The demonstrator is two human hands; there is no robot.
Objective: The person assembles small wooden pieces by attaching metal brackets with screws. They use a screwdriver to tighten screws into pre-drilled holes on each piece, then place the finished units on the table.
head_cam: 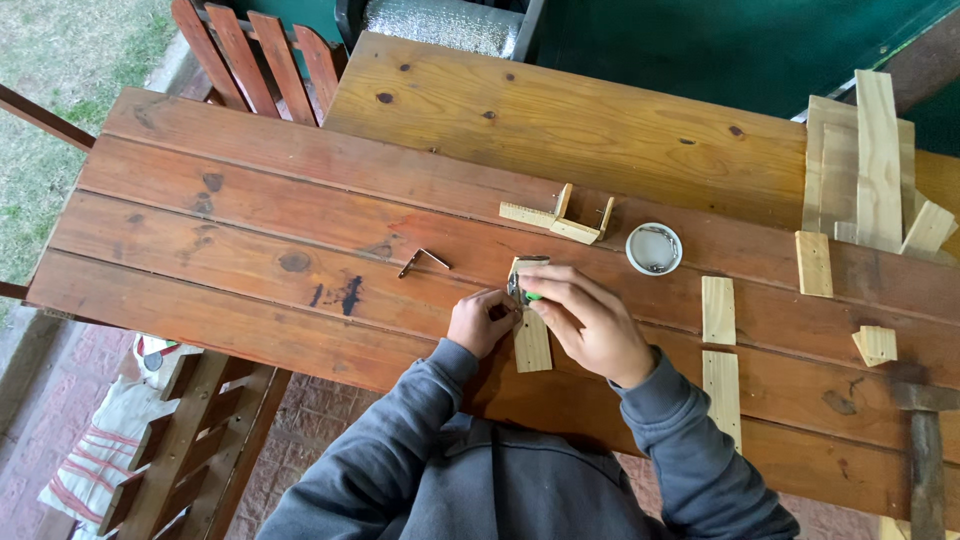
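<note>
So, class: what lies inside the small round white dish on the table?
The round white dish holds small shiny metal pieces, too small to identify. Nothing covers it; its underside and the table beneath it are hidden. It sits beyond the right hand.

Grey long-sleeved hooded sweatshirt, ribbed cuffs at both wrists, bare left hand (480, 322) and right hand (592, 325).

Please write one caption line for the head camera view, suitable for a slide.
Both hands, left and right, work on a small wooden strip on a plank table.

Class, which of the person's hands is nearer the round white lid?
Right. The right hand lies just below-left of the round white lid; the left hand is farther left.
</note>
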